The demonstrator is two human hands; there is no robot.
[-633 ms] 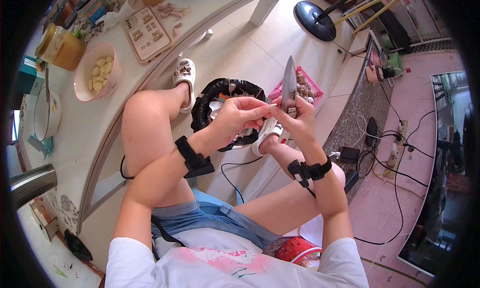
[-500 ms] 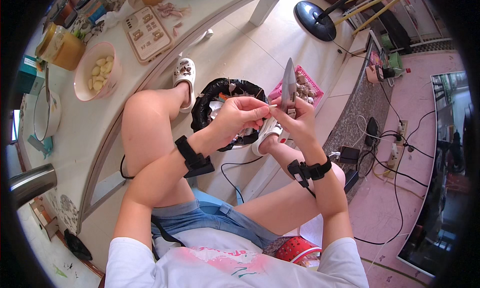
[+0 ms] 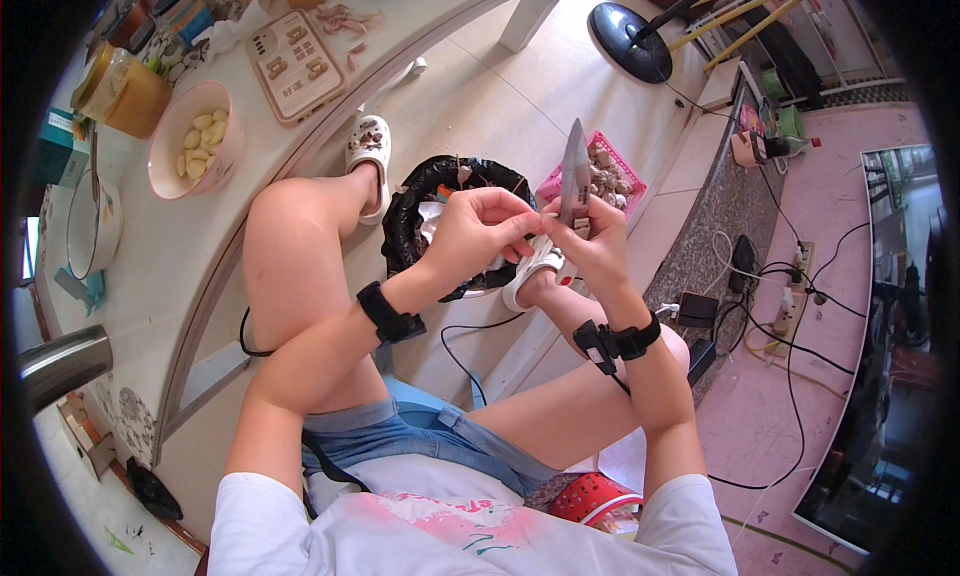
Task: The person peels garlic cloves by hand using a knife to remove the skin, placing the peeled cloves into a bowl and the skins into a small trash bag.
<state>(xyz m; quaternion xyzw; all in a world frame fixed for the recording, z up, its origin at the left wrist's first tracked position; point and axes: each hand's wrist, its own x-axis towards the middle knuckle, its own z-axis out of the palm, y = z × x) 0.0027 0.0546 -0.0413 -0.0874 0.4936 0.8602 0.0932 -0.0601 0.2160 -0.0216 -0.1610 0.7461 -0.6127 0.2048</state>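
Over the bin my left hand pinches with thumb and forefinger at a small pale garlic clove, mostly hidden by the fingertips. My right hand is closed around a knife, its blade pointing up and away from me. The right thumb meets the left fingertips at the clove. Below the hands stands a bin lined with a black bag, with scraps inside. Just beyond the right hand, a pink basket holds garlic bulbs.
On the table at left are a bowl of peeled cloves, a jar, a white pot and a patterned tray near some garlic skins. Cables and a screen are at right.
The left hand has shifted slightly, and less of the clove shows between the fingertips. The knife remains in the right hand, its blade tilted a little differently.
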